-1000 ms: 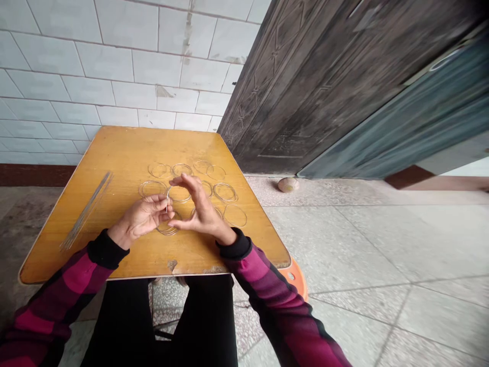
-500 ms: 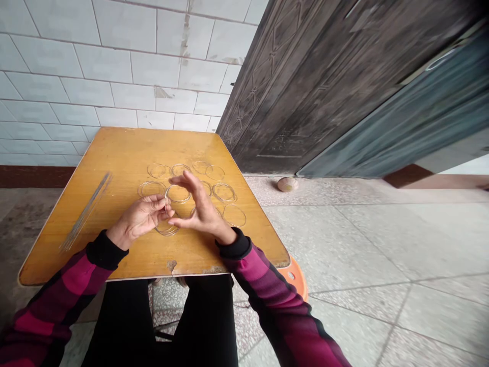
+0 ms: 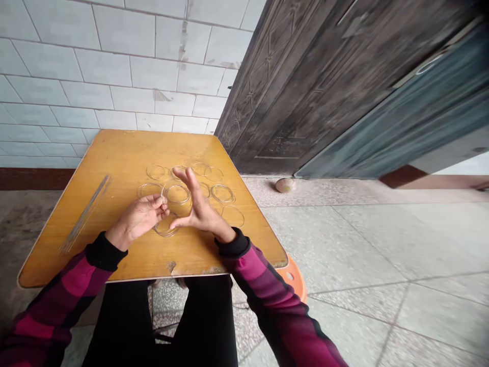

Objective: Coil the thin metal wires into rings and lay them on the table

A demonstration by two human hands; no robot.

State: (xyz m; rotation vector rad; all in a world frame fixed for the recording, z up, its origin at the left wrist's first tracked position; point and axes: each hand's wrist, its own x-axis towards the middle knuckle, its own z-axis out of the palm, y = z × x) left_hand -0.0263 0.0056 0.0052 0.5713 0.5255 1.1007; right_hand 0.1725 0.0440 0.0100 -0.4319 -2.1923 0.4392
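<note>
Head view: a curved wire point(image 3: 162, 192) is pinched in the fingertips of the left hand point(image 3: 140, 216) above a table point(image 3: 126, 153). The right hand point(image 3: 203, 215) is held nearby, thumb and fingers spread. Wire rings point(image 3: 223, 193) and straight wires point(image 3: 86, 211) are laid out below.

A tiled wall point(image 3: 108, 71) adjoins a dark door point(image 3: 301, 92); a rounded object point(image 3: 285, 185) lies nearby.
</note>
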